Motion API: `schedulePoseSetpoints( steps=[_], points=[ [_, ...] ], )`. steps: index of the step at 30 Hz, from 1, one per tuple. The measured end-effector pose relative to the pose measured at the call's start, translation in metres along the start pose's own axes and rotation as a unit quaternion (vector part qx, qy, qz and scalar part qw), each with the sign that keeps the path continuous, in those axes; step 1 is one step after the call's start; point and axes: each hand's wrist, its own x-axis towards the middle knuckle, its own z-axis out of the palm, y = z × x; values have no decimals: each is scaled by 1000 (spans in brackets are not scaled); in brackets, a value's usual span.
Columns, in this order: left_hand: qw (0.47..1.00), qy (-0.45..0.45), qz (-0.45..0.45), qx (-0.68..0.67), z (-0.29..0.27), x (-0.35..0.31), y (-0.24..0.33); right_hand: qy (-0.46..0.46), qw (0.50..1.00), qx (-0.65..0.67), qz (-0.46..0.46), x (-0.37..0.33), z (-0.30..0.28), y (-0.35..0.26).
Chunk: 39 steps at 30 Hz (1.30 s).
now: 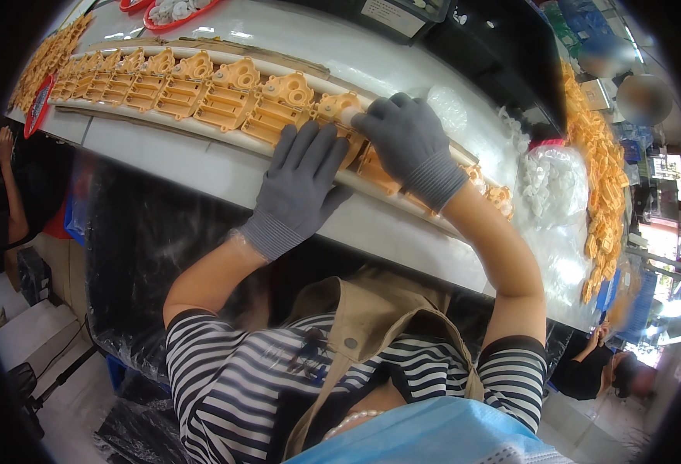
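A row of orange plastic housings (227, 106), each with a round boss and a rectangular bay, lies between two pale rails (232, 139) on the table. My left hand (299, 174), in a grey knit glove, rests with fingers stretched and slightly apart on the near edge of a housing in the row. Bent over the same part of the row, my right hand (410, 143), gloved alike, has its fingers closed at a small whitish round piece (350, 116) on a housing (331, 104). Its fingertips are partly hidden. To its right, housings (499, 199) carry white pieces.
Red-rimmed bowls (180, 25) of white parts stand at the back left. A clear bag of white parts (553, 182) lies at the right, beside a heap of orange parts (605, 209). More orange parts (47, 58) lie far left. A dark bin (387, 19) stands behind. Other people sit nearby.
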Motion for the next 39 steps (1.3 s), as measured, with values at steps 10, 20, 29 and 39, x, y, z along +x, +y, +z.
schedulePoseSetpoints(
  steps=[10,20,29,39],
  points=[
    [1000,11,6,-10,1,-2,-2,67,966,147,201,-60,-16,82],
    [1000,1,7,-17,4,-1,-1,-37,909,-69,410,-137,34,196],
    [1000,8,2,-16,4,-1,0,-2,912,243,329,-101,0,148],
    [1000,7,4,-20,5,0,-1,-33,988,-107,104,-55,-10,98]
  ],
)
